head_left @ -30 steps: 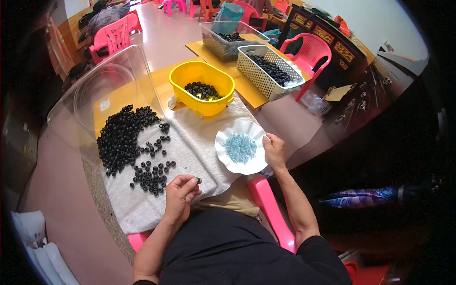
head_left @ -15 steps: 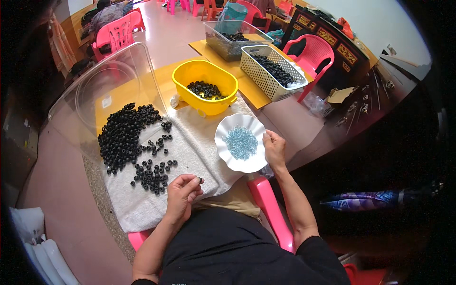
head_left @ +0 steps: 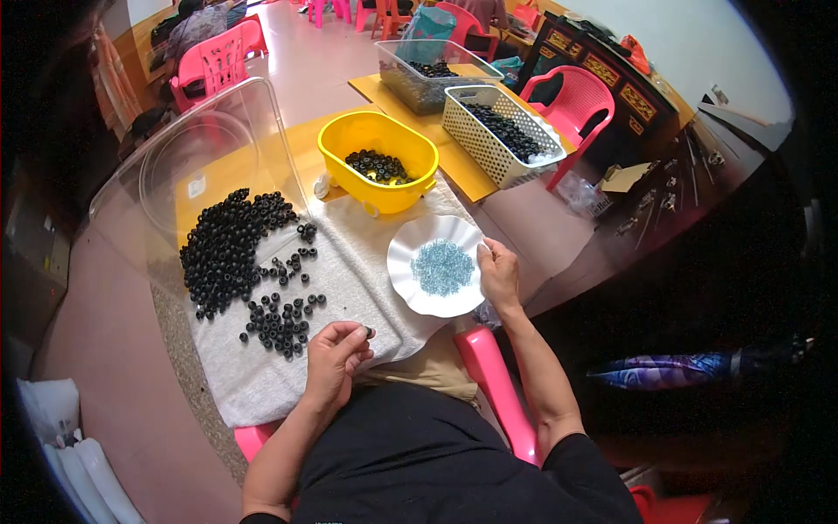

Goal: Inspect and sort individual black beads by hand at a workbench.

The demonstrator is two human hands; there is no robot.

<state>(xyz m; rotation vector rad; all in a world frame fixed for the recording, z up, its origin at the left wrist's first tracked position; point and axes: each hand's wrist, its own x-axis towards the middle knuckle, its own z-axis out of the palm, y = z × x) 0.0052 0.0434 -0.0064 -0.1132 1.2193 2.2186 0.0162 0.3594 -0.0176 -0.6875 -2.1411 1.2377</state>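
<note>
My left hand [head_left: 339,352] pinches a small black ring-like piece [head_left: 369,333] between thumb and fingertips, just above the near edge of the white towel [head_left: 367,262]. My right hand [head_left: 499,272] grips the right rim of a white scalloped dish [head_left: 403,284]. In the dish lies a heap of tiny clear-blue beads [head_left: 443,267]. Left of my hands, a scattered group of black ring-like pieces [head_left: 281,325] rests on the towel. Behind that group is a larger pile of the same pieces [head_left: 223,253], at the mouth of a clear plastic bin [head_left: 196,144] lying tipped on its side.
A yellow tub [head_left: 377,199] with black pieces stands beyond the dish. Farther back on a wooden table are a white perforated basket [head_left: 489,162] and a clear bin [head_left: 410,86], both holding black pieces. Pink chairs [head_left: 580,98] stand around; a person [head_left: 201,35] sits at far left.
My right hand has shifted the dish slightly left and toward me. My left hand stays in place with its black piece.
</note>
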